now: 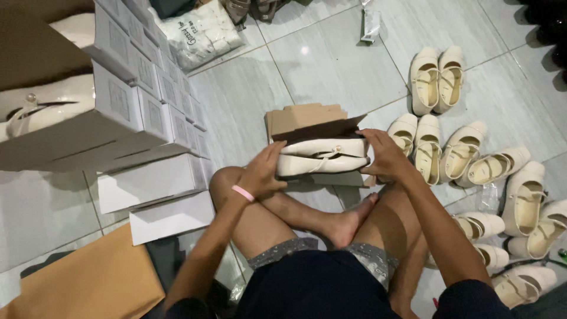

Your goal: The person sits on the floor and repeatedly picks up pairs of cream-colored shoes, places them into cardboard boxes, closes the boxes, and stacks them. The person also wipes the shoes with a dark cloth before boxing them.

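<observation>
A pair of cream flat shoes (pixel 323 156) lies on its side inside an open brown cardboard shoe box (pixel 319 127) above my crossed legs. My left hand (pixel 263 172), with a pink band at the wrist, grips the heel end of the pair. At the toe end, my right hand (pixel 387 156) holds the shoes and the box's edge. The box lid flap stands up behind the shoes.
White shoe boxes (pixel 150 112) are stacked at the left, one open with a cream shoe (pixel 47 109) in it. Several cream shoes (pixel 472 162) lie on the tiled floor at the right. Flat brown cardboard (pixel 88 283) sits lower left, a plastic bag (pixel 201 32) at the top.
</observation>
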